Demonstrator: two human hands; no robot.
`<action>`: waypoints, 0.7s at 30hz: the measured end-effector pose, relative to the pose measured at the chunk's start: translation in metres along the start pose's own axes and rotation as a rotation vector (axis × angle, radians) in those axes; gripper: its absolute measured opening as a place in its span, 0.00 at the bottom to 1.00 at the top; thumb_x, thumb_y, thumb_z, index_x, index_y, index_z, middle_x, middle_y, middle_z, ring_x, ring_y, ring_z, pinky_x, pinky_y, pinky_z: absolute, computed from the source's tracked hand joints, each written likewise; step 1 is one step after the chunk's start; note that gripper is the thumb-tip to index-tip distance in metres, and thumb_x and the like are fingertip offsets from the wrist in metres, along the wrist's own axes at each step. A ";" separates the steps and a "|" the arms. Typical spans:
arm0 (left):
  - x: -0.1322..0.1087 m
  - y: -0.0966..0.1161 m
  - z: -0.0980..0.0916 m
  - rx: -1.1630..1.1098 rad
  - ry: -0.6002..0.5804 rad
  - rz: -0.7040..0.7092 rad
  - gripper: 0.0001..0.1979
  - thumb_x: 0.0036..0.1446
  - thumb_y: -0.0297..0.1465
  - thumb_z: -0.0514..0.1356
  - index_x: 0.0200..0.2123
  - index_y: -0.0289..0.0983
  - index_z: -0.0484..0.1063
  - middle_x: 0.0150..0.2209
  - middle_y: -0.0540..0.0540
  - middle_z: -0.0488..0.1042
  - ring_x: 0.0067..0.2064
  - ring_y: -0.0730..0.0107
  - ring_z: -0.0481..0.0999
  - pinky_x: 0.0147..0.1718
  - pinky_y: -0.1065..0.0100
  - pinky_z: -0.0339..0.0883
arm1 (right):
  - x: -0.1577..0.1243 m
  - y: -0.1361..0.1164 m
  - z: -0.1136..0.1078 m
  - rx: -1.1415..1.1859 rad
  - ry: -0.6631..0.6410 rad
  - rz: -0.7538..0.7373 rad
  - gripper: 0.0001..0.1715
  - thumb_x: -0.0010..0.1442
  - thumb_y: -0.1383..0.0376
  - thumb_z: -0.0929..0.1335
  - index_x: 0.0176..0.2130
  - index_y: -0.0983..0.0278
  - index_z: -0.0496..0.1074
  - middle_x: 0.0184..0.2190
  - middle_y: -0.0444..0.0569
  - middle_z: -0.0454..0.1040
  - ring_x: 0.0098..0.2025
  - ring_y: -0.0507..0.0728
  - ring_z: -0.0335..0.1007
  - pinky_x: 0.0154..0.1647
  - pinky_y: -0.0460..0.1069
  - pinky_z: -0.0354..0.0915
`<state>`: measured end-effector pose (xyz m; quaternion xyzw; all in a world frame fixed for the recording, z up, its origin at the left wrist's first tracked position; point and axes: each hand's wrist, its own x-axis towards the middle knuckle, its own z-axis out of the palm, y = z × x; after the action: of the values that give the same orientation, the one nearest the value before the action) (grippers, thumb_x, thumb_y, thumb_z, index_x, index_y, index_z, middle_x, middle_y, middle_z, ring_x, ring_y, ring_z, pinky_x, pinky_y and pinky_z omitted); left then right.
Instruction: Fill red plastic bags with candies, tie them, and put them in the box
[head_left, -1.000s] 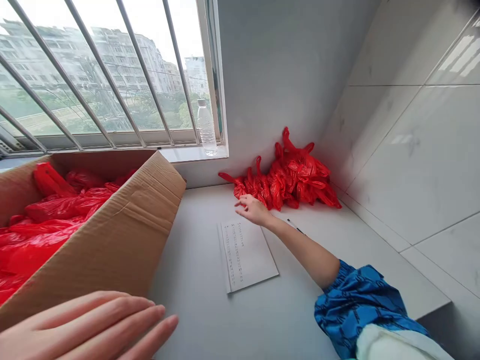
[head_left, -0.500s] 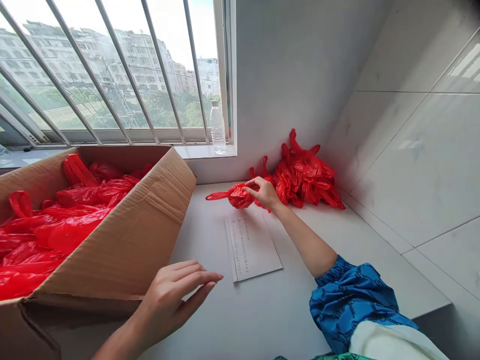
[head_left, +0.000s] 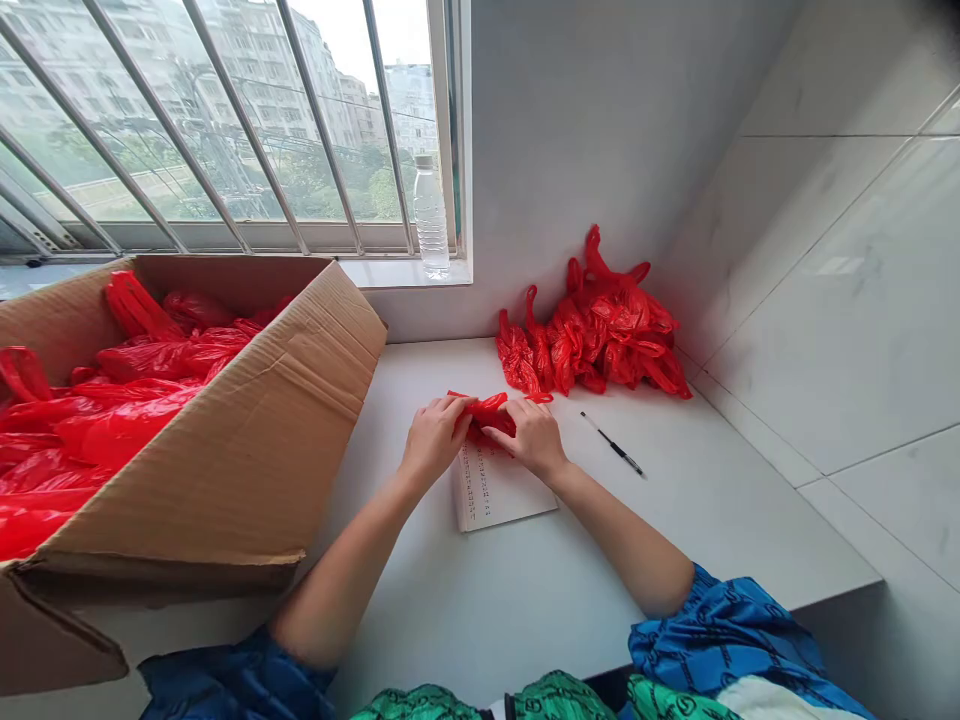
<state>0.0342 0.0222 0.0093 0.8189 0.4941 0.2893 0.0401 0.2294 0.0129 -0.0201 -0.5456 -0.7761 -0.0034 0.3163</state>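
Observation:
My left hand (head_left: 437,436) and my right hand (head_left: 534,440) meet over the notebook's upper end, both closed on one red plastic bag (head_left: 491,411). The bag is bunched between the fingertips, so its contents cannot be made out. Beneath lies the open notebook (head_left: 517,495), its page marked with columns of small handwriting. Behind my right hand, a heap of knotted red plastic bags (head_left: 600,335) rests against the wall. A black pen (head_left: 615,446) lies on the table to the right of that hand.
A large cardboard box (head_left: 300,400) full of red plastic bags (head_left: 150,400) stands on the left of the white table (head_left: 480,620). On the sill of the barred window is a clear bottle (head_left: 431,220). Tiled wall (head_left: 840,330) bounds the right side.
My left hand has moved up and right from beside the box and taken hold of the red bag. My right hand has drawn the bag nearer, over the notebook. The pen now shows.

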 end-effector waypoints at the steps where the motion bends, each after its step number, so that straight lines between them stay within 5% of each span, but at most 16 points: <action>1: 0.003 0.000 0.006 0.016 -0.017 -0.007 0.12 0.65 0.29 0.55 0.47 0.42 0.76 0.47 0.45 0.79 0.49 0.57 0.76 0.45 0.59 0.67 | 0.000 0.000 0.002 -0.003 -0.014 0.008 0.16 0.65 0.53 0.68 0.41 0.63 0.73 0.37 0.52 0.76 0.41 0.61 0.70 0.44 0.54 0.60; 6: -0.004 -0.010 0.010 -0.206 -0.008 -0.045 0.10 0.65 0.34 0.56 0.39 0.42 0.77 0.39 0.49 0.80 0.39 0.66 0.77 0.38 0.66 0.67 | -0.002 0.020 -0.014 0.128 -0.039 -0.026 0.06 0.67 0.62 0.66 0.39 0.60 0.74 0.38 0.48 0.79 0.41 0.58 0.71 0.46 0.53 0.58; 13: -0.024 -0.043 -0.013 -0.251 0.122 -0.327 0.14 0.65 0.38 0.55 0.49 0.42 0.75 0.37 0.48 0.79 0.34 0.67 0.76 0.37 0.66 0.68 | -0.016 0.061 -0.060 0.144 -0.032 0.080 0.05 0.64 0.63 0.67 0.37 0.60 0.73 0.39 0.46 0.78 0.42 0.58 0.72 0.49 0.55 0.56; 18: -0.020 -0.008 -0.012 -0.056 0.152 -0.016 0.15 0.66 0.37 0.54 0.53 0.43 0.72 0.56 0.43 0.72 0.53 0.59 0.72 0.49 0.59 0.65 | -0.015 0.030 -0.050 0.212 -0.001 -0.011 0.14 0.64 0.60 0.67 0.49 0.60 0.70 0.47 0.50 0.76 0.51 0.61 0.70 0.57 0.58 0.56; 21: -0.009 0.009 -0.004 0.052 0.046 0.132 0.15 0.64 0.34 0.58 0.53 0.45 0.73 0.53 0.44 0.75 0.53 0.55 0.71 0.51 0.56 0.62 | -0.010 0.010 -0.036 0.212 0.033 0.018 0.17 0.64 0.56 0.68 0.50 0.60 0.71 0.46 0.51 0.77 0.49 0.61 0.70 0.56 0.58 0.57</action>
<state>0.0360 0.0088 0.0118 0.8437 0.4470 0.2971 -0.0117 0.2580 -0.0039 0.0006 -0.5161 -0.7618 0.0727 0.3848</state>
